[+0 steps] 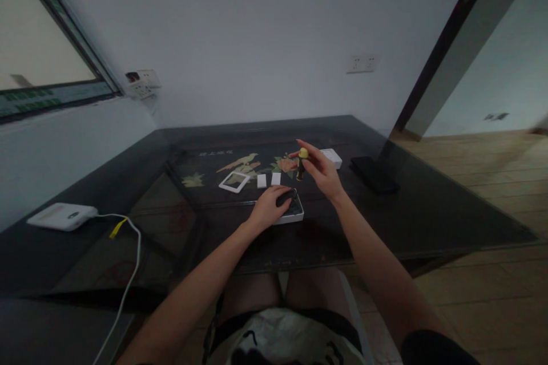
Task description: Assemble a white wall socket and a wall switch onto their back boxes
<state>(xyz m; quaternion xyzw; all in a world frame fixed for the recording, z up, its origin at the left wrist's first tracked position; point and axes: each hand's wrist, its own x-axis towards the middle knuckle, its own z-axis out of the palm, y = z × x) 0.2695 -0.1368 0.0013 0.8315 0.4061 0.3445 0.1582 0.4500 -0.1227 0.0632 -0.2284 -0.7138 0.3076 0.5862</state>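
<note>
My left hand (269,205) rests on a flat white-rimmed device with a dark inside (293,211) on the dark glass table (428,211), pressing it down. My right hand (322,170) is raised just above it and grips a short screwdriver with a yellow and black handle (302,162), held roughly upright over the device. A white square frame (234,181) and two small white rectangular pieces (268,179) lie just beyond my left hand. A small white box (333,157) sits behind my right hand.
A black flat object (374,174) lies at the right of the table. A white box with a white cable (62,216) sits at the table's left edge. Wall sockets (362,63) are on the wall behind. Wooden floor lies to the right.
</note>
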